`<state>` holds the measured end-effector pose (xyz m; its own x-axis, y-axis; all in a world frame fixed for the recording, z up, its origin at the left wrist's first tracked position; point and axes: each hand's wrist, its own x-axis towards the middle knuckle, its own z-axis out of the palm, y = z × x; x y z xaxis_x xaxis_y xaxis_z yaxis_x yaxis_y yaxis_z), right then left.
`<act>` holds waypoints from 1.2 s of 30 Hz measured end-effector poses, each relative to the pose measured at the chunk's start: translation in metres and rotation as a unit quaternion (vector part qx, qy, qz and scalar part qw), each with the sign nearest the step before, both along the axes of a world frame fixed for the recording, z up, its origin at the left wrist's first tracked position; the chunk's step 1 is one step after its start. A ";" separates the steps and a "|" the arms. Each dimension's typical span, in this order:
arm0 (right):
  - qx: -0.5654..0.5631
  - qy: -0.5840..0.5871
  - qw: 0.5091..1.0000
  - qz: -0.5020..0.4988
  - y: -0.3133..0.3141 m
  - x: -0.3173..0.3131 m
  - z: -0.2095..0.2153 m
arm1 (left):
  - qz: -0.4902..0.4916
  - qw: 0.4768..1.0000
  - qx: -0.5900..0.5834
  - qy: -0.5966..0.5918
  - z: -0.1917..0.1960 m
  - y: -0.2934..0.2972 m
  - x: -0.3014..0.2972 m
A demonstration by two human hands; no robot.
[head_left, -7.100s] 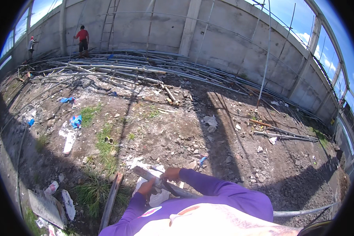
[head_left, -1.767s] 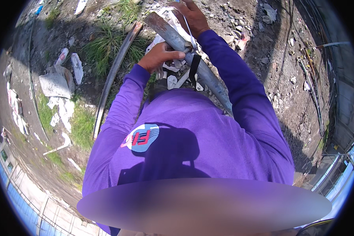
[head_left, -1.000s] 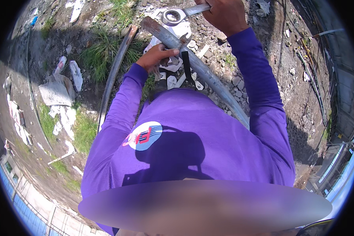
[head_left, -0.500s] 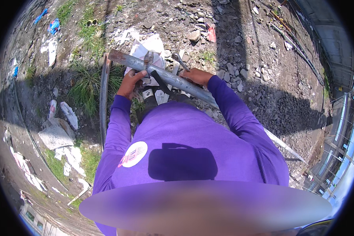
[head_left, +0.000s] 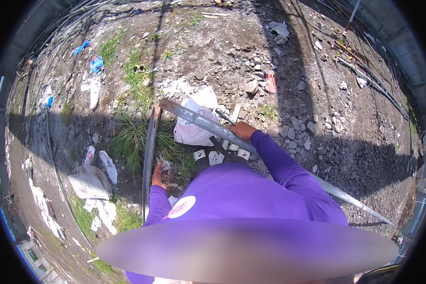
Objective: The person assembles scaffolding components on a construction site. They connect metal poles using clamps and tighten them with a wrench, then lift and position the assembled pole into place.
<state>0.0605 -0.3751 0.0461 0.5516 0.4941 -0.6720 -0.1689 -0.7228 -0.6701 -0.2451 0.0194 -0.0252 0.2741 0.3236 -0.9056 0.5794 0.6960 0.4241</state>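
Across the front of the person's body, in the head view, a long grey pipe ran aslant, its near-left end above a white sack and its far stretch reappearing beyond the right arm. Being metal by its look, it would probably have handled as stiff and fairly heavy, hardly fragile, awkward more for its length than its surface. The smooth round wall might have slid a little in a bare palm, so a full wrap around the grey barrel, with the two hands spread well apart, seemed the surest hold, away from the rough rusty end. The right hand lay against the pipe, its fingers closed on a dark wrench that stuck out toward the sack; how much they also gripped the pipe could not be told. The left hand was well apart from the pipe, just beside a rusty metal bar, its fingers apparently curled about a small grey-brown metal piece, too blurred to make out. In looks the pipe was dull silvery grey, scuffed and pale in patches, turning red-brown at the near-left tip.
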 end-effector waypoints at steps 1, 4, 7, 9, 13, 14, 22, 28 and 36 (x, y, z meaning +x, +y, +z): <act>0.012 -0.103 0.990 0.092 -0.002 0.003 -0.003 | 0.065 0.997 -0.041 -0.003 -0.005 0.004 -0.020; -0.043 -0.090 0.991 0.086 0.002 0.007 -0.016 | 0.238 0.969 0.052 -0.029 -0.013 0.024 -0.042; -0.054 -0.082 0.994 0.051 0.009 -0.003 -0.029 | 0.232 0.966 0.081 -0.083 0.014 0.056 -0.006; -0.037 -0.051 0.998 0.021 0.011 -0.012 -0.036 | 0.154 0.970 0.118 -0.145 0.060 0.059 0.056; -0.016 -0.088 0.991 0.098 0.015 -0.028 -0.046 | -0.112 0.852 0.216 -0.463 0.200 -0.042 0.285; -0.016 -0.070 0.993 0.096 0.018 -0.031 -0.048 | -0.181 0.805 0.112 -0.554 0.243 -0.084 0.346; 0.030 -0.135 0.979 0.151 0.023 -0.056 -0.046 | -0.272 0.585 0.263 -0.717 0.442 -0.264 0.484; 0.001 -0.036 0.999 0.027 0.018 -0.033 -0.032 | -0.570 0.546 0.386 -0.477 0.288 -0.193 0.361; 0.019 -0.172 0.985 0.024 0.010 0.003 -0.013 | -0.714 0.358 0.579 -0.163 0.174 -0.132 0.267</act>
